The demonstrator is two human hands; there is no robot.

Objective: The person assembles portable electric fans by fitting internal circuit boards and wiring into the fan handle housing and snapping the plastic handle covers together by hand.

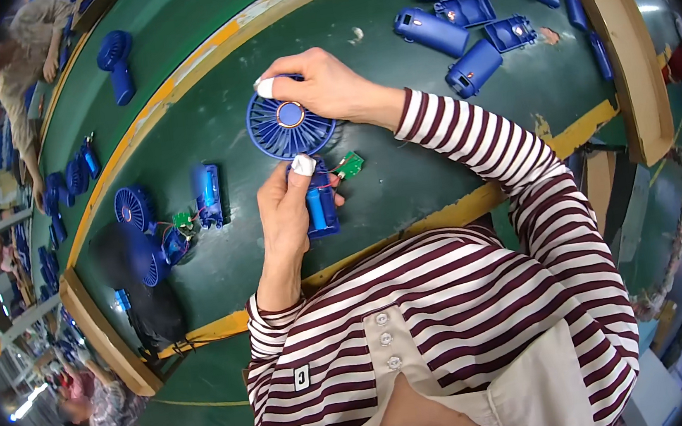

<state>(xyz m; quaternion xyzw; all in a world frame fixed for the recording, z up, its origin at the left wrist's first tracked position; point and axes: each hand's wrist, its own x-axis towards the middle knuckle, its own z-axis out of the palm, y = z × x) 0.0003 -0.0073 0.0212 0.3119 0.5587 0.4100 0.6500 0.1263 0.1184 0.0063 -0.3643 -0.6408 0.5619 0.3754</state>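
Note:
A blue handheld fan lies partly assembled between my hands over the green bench. My right hand point(323, 86) grips the rim of its round grille point(290, 139), thumb on top, with a white wrap on the thumb tip. My left hand point(281, 211) is closed around the open handle shell point(328, 229), just below the grille. Its thumb, also wrapped in white, presses where handle and grille meet. Inside the handle shows a blue cylindrical battery point(317, 207). A small green circuit board point(350, 165) sticks out to the right on thin wires.
Several blue handle shells point(432, 31) lie at the far right, beside a cardboard tray point(627, 50). To the left are an open shell with a battery point(208, 195), wired fan parts point(134, 210) and a black object point(151, 304). A fan point(118, 66) lies beyond the yellow-edged strip point(170, 85), near another person.

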